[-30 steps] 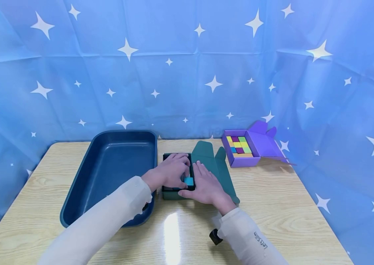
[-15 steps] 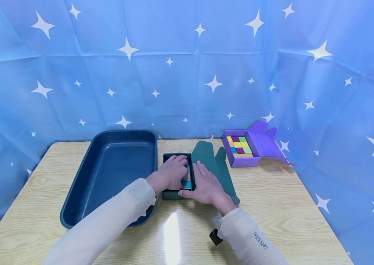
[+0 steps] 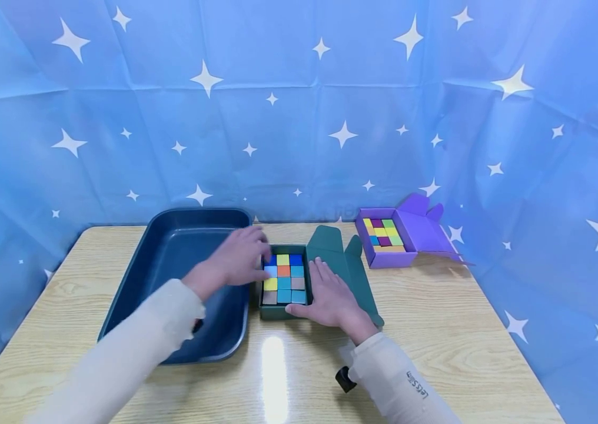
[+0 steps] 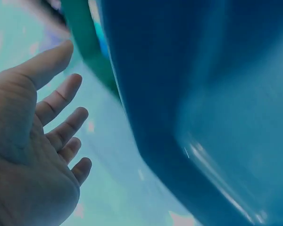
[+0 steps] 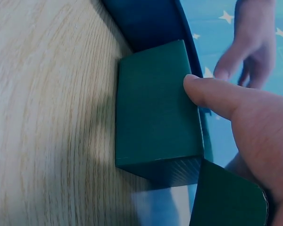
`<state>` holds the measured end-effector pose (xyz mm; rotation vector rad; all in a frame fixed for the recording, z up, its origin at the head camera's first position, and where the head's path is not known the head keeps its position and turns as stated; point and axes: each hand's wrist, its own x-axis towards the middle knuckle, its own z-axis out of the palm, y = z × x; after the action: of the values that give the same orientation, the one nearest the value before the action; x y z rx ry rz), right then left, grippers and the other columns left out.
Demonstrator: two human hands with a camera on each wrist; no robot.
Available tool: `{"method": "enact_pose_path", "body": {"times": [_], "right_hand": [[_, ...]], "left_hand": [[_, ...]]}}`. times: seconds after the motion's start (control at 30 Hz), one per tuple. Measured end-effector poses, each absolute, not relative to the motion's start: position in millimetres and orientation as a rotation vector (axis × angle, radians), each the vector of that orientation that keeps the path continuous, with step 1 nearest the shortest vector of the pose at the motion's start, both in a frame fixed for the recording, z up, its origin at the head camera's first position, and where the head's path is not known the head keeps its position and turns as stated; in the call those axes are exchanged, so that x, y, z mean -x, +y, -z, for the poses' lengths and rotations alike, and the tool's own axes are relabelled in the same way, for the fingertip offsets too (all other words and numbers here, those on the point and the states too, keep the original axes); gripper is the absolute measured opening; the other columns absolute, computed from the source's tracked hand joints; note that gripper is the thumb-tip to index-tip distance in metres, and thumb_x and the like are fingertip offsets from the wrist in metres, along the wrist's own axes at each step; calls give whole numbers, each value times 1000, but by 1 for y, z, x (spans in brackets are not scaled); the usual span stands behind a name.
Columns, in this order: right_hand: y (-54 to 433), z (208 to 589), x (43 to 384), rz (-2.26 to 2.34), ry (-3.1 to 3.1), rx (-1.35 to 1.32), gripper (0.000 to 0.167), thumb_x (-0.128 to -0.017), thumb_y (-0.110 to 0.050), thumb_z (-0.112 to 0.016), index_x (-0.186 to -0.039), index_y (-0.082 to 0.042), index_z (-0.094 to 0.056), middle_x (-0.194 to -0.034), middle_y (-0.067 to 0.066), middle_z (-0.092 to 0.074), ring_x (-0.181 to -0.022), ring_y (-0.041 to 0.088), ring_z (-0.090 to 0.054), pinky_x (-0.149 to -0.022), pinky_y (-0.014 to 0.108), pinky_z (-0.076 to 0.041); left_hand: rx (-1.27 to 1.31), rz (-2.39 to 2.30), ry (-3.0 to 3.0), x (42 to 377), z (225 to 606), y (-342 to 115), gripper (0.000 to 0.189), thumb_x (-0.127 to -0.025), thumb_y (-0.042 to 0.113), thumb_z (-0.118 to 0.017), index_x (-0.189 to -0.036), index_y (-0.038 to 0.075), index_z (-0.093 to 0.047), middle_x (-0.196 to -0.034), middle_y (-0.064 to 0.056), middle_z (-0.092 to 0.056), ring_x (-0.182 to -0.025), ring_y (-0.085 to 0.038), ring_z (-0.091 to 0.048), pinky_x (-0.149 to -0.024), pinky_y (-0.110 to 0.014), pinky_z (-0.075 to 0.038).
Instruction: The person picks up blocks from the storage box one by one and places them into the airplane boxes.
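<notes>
A dark green cardboard box (image 3: 279,314) with its lid spread to the right holds rows of small coloured blocks (image 3: 283,282), among them blue, yellow, orange, teal and brown ones. My left hand (image 3: 238,259) hovers at the box's left side, partly over the blue tray; its fingers are relaxed and bear nothing, as the left wrist view confirms. Along the box's right edge, by the lid, rests my right hand (image 3: 333,297) with straight fingers. Its thumb touches the upper edge of the box's front wall in the right wrist view; its other fingers are mostly hidden there.
The deep blue tray (image 3: 232,347) stands left of the green box. At the back right, a purple box (image 3: 391,259) with its lid folded outward contains several coloured blocks. Behind the wooden table (image 3: 437,359) hangs a blue, star-patterned cloth (image 3: 299,135).
My left hand has lifted out of the green box and moved left, uncovering the blocks. A teal block it was fingering now sits in the front right corner. My right hand has stayed put.
</notes>
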<state>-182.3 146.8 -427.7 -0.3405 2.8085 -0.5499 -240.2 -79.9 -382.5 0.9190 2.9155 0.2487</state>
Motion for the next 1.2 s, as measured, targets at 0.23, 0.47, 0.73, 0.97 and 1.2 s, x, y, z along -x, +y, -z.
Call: {"method": "enact_pose_path", "body": {"times": [0.23, 0.47, 0.73, 0.97, 1.2], "right_hand": [[145, 424, 182, 507, 2804, 331, 108, -82, -65, -63, -156, -3, -14, -165, 15, -10, -153, 32, -11, -121, 55, -19], [138, 419, 178, 391, 2845, 387, 100, -85, -63, -61, -156, -5, -19, -164, 14, -15, -153, 32, -13, -122, 56, -15], [105, 420, 161, 158, 2968, 595, 82, -94, -59, -50, -154, -8, -27, -163, 9, -22, -153, 27, -17, -124, 51, -12], [76, 432, 164, 17, 3025, 703, 65, -101, -50, -40, -153, -13, -32, -163, 6, -23, -152, 22, -21, -125, 47, -14], [68, 446, 173, -27, 3036, 690, 70, -101, -54, -33, -157, -13, -20, -166, 5, -11, -154, 22, -10, -125, 46, -9]], "left_hand": [[-712, -325, 3064, 226, 377, -174, 38, -85, 34, -75, -114, 11, -67, -137, -16, -55, -145, -40, -27, -114, -64, -24], [-563, -410, 3089, 192, 390, -249, 54, -86, 30, -72, -132, 6, -55, -138, -25, -49, -139, -50, -27, -104, -73, -25], [-401, -455, 3103, 178, 419, -298, 74, -93, 34, -65, -151, 5, -30, -144, -32, -38, -135, -55, -25, -100, -76, -23], [-314, -467, 3113, 173, 440, -318, 66, -102, 42, -45, -155, 9, -21, -145, -36, -34, -136, -57, -23, -98, -76, -24], [-292, -471, 3106, 172, 448, -320, 57, -106, 40, -30, -156, 15, -21, -147, -35, -32, -139, -56, -19, -99, -76, -21]]}}
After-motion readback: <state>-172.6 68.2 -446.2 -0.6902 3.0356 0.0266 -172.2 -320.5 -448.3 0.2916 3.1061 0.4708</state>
